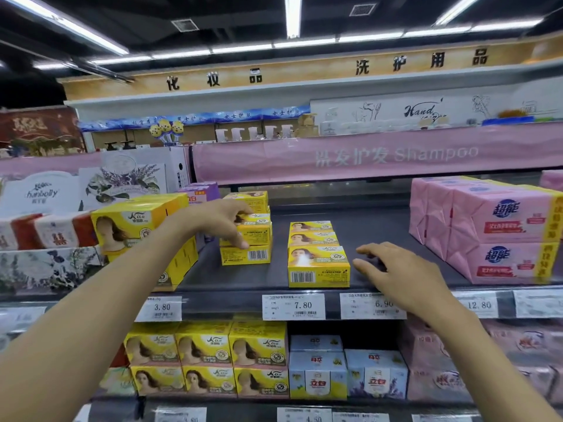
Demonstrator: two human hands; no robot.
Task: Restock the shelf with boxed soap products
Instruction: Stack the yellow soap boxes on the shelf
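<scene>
A stack of yellow soap boxes (246,239) stands on the dark shelf (380,226) left of centre. My left hand (219,222) grips the stack from its left side, fingers over the top boxes and thumb low on the front. To the right, a row of three yellow soap boxes (316,260) runs from the shelf's front edge backward. My right hand (393,269) hovers open, palm down, just right of the front box of that row and does not hold anything.
Larger yellow packs (137,229) fill the shelf's left side. Pink wrapped soap bundles (499,229) stack up at the right. Price tags (294,306) line the shelf edge. The lower shelf holds yellow boxes (207,357) and pale blue soap packs (347,373).
</scene>
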